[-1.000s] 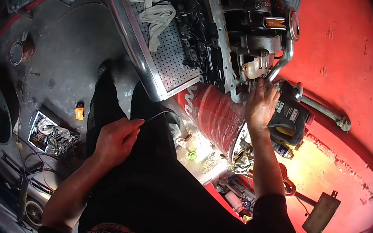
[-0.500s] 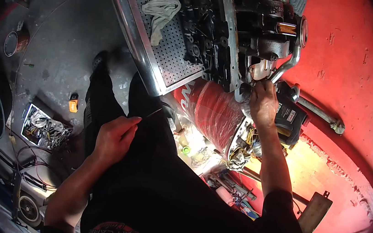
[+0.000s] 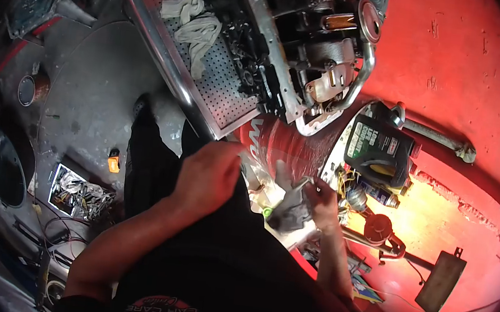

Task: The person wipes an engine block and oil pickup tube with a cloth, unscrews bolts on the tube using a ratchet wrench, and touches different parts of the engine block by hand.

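Observation:
My right hand [image 3: 323, 206] is closed on a dark grey rag [image 3: 293, 212], which hangs down beside the red drum. My left hand [image 3: 209, 175] is in front of my body by the tray's near corner, its fingers curled and partly smeared by motion; what it holds, if anything, is hidden. Ahead of both hands, an opened engine [image 3: 305, 26] shows its crankshaft and a bent metal pipe [image 3: 363, 70]. It rests by a perforated metal tray [image 3: 222, 100] that bears a crumpled pale cloth [image 3: 197, 33].
Under the engine stands a red drum [image 3: 285, 144]. A black coolant jug [image 3: 377, 147] and a spray can [image 3: 381, 194] stand to the right. On the floor at left are a box of tools [image 3: 76, 193], an orange box [image 3: 114, 162] and a can [image 3: 30, 89].
My right hand has left the engine's underside and come down towards me, now with the grey rag. My left hand has moved up and right; the thin rod at its fingers no longer shows.

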The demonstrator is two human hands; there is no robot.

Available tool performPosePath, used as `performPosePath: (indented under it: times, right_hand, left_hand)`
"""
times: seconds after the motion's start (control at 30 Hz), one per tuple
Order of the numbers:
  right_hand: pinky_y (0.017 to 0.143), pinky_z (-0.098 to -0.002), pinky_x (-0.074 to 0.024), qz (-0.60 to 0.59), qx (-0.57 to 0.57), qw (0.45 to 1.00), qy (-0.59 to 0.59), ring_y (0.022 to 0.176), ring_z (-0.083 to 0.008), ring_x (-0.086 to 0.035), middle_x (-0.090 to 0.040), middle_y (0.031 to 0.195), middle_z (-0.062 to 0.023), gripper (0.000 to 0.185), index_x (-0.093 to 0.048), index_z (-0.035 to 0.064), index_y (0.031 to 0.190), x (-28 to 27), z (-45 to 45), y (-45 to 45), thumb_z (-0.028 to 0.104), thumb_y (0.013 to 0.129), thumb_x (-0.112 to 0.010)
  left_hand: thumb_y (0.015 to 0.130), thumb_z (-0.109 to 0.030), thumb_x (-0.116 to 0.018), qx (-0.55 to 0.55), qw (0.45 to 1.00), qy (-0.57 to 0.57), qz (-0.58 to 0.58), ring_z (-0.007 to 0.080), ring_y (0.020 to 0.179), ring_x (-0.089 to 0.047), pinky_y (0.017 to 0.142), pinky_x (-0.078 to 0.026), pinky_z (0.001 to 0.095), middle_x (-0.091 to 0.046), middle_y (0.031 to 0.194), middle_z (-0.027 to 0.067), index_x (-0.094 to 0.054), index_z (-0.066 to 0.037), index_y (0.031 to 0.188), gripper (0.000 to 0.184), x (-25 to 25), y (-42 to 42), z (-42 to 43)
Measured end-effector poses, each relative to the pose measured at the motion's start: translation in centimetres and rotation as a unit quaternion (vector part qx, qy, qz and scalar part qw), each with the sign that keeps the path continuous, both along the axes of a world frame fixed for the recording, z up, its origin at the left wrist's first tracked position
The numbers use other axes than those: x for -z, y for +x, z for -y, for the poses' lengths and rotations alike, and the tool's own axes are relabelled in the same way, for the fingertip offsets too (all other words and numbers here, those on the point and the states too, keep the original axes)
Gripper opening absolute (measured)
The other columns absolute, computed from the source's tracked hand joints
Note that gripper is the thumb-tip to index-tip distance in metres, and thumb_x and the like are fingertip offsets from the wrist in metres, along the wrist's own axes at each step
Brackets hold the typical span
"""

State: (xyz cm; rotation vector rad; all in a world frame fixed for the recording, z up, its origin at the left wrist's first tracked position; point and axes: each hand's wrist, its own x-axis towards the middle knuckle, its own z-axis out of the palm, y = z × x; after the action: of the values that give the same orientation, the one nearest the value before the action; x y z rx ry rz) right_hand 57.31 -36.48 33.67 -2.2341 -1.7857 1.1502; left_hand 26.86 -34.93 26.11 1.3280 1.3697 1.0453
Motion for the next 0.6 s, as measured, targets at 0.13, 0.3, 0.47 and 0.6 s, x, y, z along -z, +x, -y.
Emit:
performPosePath:
  times: [0.13, 0.3, 0.47, 0.6]
  right_hand:
    - [0.071, -0.0269, -0.0479, -0.155, 0.232, 0.96, -0.041, 0.077, -0.0087, -0.056, -0.065, 0.09, -0.003, 0.019, -0.066, 0.0, 0.104, 2.6, -0.4, 0.3, 0.017, 0.101, -0.057]
    - [0.084, -0.0259, -0.0484, -0.283, 0.336, 0.894, -0.081, 0.091, -0.0099, -0.059, -0.067, 0.101, -0.003, 0.032, -0.063, -0.0013, 0.121, 3.6, -3.4, 4.1, 0.025, 0.103, -0.058]
    - [0.089, -0.0262, -0.0483, -0.309, 0.298, 0.9, -0.08, 0.097, -0.0108, -0.06, -0.066, 0.111, -0.004, 0.04, -0.058, -0.0017, 0.129, 3.8, -5.9, 7.3, 0.024, 0.099, -0.064]
    - [0.089, -0.0254, -0.0485, -0.317, 0.288, 0.9, -0.077, 0.097, -0.0096, -0.061, -0.066, 0.109, -0.0035, 0.036, -0.059, -0.0014, 0.127, 3.1, -8.0, 7.9, 0.019, 0.098, -0.066]
  left_hand:
    - [0.087, -0.003, -0.064, 0.036, 0.997, 0.05, -0.043, 0.0355, 0.078, -0.066, 0.067, -0.055, 0.0424, -0.066, 0.085, 0.0157, -0.065, -0.002, 0.109, 0.023, -1.2, 6.8, -4.6]
    - [0.083, -0.003, -0.064, 0.063, 0.983, 0.044, -0.168, 0.0316, 0.074, -0.065, 0.062, -0.054, 0.0432, -0.062, 0.08, 0.0127, -0.065, -0.002, 0.111, 0.027, -2.0, 12.3, -8.3]
    - [0.081, 0.001, -0.062, 0.064, 0.969, 0.027, -0.236, 0.0315, 0.076, -0.064, 0.061, -0.054, 0.0425, -0.062, 0.085, 0.0112, -0.064, -0.003, 0.113, 0.032, -2.9, 14.1, -10.2]
    - [0.08, 0.001, -0.063, 0.076, 0.964, 0.018, -0.256, 0.0317, 0.076, -0.064, 0.061, -0.054, 0.0422, -0.062, 0.084, 0.0116, -0.064, -0.002, 0.112, 0.032, -3.8, 14.4, -10.8]
